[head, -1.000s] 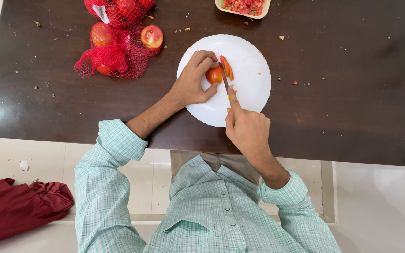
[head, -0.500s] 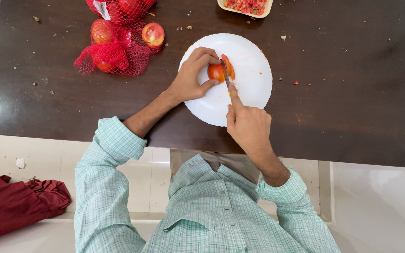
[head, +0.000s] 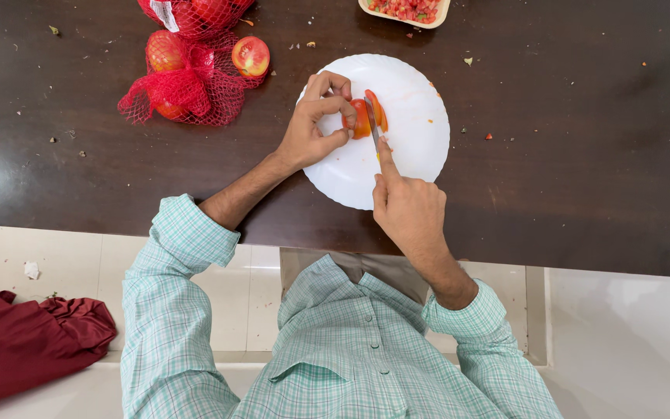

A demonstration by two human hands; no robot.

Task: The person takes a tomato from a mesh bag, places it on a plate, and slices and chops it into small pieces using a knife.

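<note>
Left hand (head: 316, 124): fingers curled, pinning the tomato (head: 360, 118) on the white plate (head: 416, 132), which sits toward the far edge of the dark worktop (head: 583, 155). Right hand (head: 406, 206): closed around the knife (head: 371, 124), index finger extended along the blade, blade set into the tomato. Red mesh bag (head: 184, 85) of tomatoes: far left corner. Tray of diced tomato (head: 405, 11): far edge

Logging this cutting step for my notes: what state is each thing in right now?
tomato: partly sliced, pinned on the plate
slices: cut, lying beside it
knife: blade down in the tomato
left hand: gripping tomato
right hand: holding knife
plate: flat, juice-speckled
net bag: open, tomatoes inside
tray: holds diced tomato
</note>
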